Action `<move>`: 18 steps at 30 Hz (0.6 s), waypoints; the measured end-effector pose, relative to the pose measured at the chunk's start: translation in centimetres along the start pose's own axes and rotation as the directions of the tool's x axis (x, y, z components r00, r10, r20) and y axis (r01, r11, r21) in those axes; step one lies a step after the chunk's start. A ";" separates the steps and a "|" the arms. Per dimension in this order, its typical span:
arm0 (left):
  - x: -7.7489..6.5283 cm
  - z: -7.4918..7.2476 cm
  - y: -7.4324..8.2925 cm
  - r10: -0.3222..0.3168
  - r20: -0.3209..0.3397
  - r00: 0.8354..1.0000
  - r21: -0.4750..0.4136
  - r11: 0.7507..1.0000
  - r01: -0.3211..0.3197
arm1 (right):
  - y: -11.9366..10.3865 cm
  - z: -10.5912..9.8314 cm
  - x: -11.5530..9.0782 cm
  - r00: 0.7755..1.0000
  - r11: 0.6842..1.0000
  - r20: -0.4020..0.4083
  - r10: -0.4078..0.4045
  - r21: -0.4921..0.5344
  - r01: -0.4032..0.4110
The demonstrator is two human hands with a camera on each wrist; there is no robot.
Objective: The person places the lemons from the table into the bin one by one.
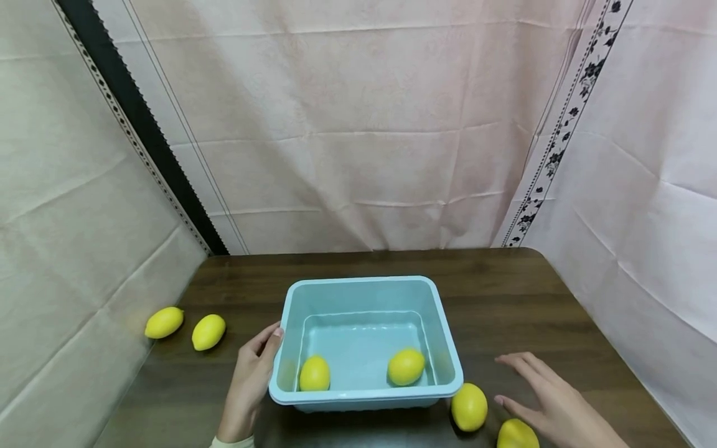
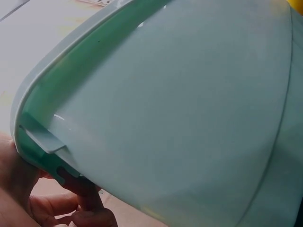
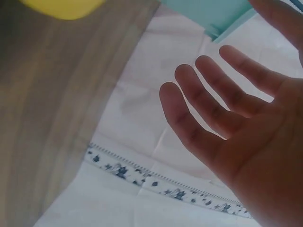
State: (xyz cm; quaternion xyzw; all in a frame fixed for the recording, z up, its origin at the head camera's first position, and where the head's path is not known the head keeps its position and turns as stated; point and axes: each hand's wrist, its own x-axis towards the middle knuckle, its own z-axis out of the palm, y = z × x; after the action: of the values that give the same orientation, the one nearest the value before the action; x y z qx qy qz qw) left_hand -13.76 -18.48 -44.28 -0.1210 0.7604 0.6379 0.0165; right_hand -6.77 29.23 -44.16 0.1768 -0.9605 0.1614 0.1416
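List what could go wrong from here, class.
1. The left hand grips the blue tub at its side; a tilt might send the two lemons inside rolling.
2. The right hand holds nothing, near two loose lemons; a brush could knock one away.

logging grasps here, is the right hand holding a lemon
No, the right wrist view shows the right hand with its palm bare and nothing gripped.

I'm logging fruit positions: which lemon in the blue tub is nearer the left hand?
The left lemon, near the front left corner of the blue tub; the right lemon lies farther from the left hand.
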 end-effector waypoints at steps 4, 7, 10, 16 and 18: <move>-0.1 -0.1 0.1 -0.002 0.001 1.000 0.006 1.000 0.002 | 0.9 1.0 -1.3 0.997 0.999 0.062 0.041 0.007 -0.041; -0.1 -0.1 0.2 -0.008 -0.004 1.000 0.014 1.000 0.008 | 1.5 1.5 -1.8 0.971 0.988 0.197 0.138 0.044 -0.149; -0.1 -0.2 0.3 -0.009 -0.007 1.000 0.016 1.000 0.010 | 2.1 1.8 -2.0 0.931 0.975 0.313 0.186 0.058 -0.215; -0.1 -0.3 0.4 -0.016 -0.011 1.000 0.019 1.000 0.016 | 2.8 2.5 -1.7 0.842 0.953 0.482 0.241 0.046 -0.299; -0.1 -0.3 0.4 -0.024 -0.013 1.000 0.021 0.999 0.024 | 3.0 2.8 -1.8 0.822 0.948 0.506 0.261 0.025 -0.317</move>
State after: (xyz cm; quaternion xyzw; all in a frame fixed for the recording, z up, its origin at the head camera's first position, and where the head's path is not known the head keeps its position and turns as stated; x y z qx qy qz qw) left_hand -13.71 -18.70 -43.87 -0.1340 0.7656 0.6289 0.0206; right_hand -6.91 31.39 -48.03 0.0720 -0.9698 0.1815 -0.1461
